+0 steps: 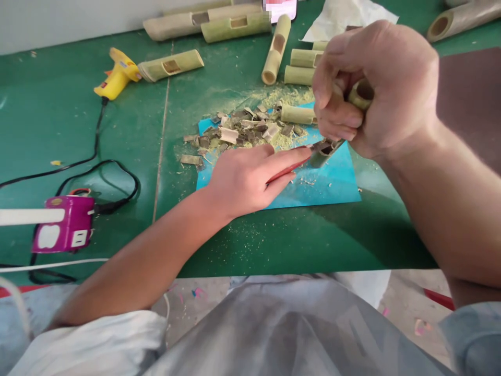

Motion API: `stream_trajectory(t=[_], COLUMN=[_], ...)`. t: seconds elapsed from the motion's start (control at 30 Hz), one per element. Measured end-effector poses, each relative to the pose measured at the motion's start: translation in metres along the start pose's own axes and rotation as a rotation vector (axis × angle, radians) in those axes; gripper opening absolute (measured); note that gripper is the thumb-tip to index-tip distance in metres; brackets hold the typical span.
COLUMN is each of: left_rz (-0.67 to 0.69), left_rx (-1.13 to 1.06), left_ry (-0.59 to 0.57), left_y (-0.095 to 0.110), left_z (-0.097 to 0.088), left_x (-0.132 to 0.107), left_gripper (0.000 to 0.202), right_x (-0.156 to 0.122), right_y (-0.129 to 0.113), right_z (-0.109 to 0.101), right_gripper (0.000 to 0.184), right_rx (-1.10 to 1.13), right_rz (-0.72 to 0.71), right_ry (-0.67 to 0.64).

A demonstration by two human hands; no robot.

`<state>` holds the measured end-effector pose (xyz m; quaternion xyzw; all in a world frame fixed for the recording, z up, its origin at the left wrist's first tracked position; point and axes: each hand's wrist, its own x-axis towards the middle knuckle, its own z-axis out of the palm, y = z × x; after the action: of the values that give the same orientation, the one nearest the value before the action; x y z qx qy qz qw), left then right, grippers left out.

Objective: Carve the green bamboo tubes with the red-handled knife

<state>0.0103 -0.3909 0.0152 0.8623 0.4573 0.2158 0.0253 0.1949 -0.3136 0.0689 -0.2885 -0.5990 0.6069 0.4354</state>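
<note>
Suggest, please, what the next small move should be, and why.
Probably a light scrape on the bamboo tube at its opening: the right hand grips the tube, and the left hand holds the red-handled tool, tip close by.

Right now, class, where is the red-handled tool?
In the head view, right of centre, the red-handled tool is in the left hand over the blue sheet, beside the bamboo by the right hand.

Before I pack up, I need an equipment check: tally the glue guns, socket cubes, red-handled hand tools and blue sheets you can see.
Yellow glue gun: 1
Purple socket cube: 1
Red-handled hand tool, held in the left hand: 1
Blue sheet, under the bamboo scraps: 1
Total: 4
</note>
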Motion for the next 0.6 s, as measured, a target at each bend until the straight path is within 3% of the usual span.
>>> stream_trajectory(t=[0.1,0.37,0.6], left_rz=[0.021,-0.169,-0.231], left_rx=[0.066,-0.333,-0.372], left_ry=[0.001,-0.034,-0.050], left_y=[0.003,0.017,0.026], left_z=[-0.005,-0.019,-0.028], left_x=[-0.002,-0.007,-0.008], left_gripper=[0.033,0.036,0.034], right_x=[0.000,-0.004,-0.004], right_y=[-0.002,-0.004,-0.003], right_z=[-0.001,-0.005,-0.002], right_gripper=[0.029,0.032,0.030], right_rx=[-0.018,-0.049,-0.035], right_rz=[0.018,-0.015,-0.005], right_ry=[0.001,-0.021,-0.021])
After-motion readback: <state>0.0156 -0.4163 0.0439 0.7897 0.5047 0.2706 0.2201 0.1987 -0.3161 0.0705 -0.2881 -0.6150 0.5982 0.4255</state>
